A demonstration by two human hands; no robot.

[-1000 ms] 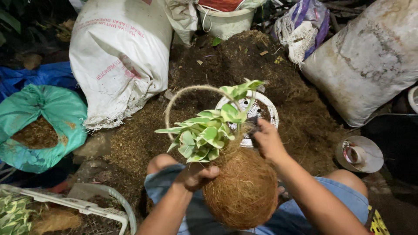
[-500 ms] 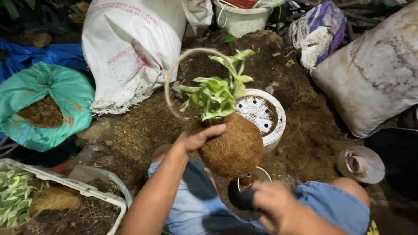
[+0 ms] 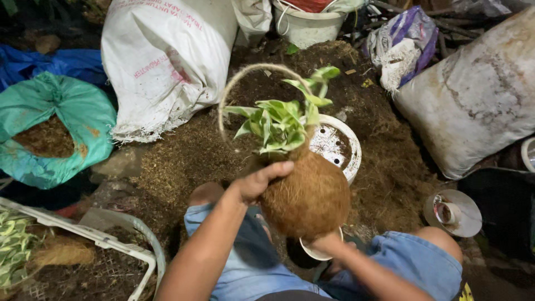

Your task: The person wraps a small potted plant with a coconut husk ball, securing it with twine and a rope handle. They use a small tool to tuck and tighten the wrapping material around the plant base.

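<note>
Hidden: right hand (image 3: 329,245) is being largely covered beneath the round brown coconut-fibre plant ball (image 3: 306,198); its fingers' state cannot be told.
Left hand (image 3: 262,179): fingers are being pressed onto the ball's upper side.

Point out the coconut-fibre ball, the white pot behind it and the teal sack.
coconut-fibre ball (image 3: 309,198), head view, middle of its brown husk.
white pot (image 3: 348,139), head view, right rim.
teal sack (image 3: 83,120), head view, folded-back right edge.

right hand (image 3: 329,245) mostly hidden under coir ball (image 3: 306,198)
</note>
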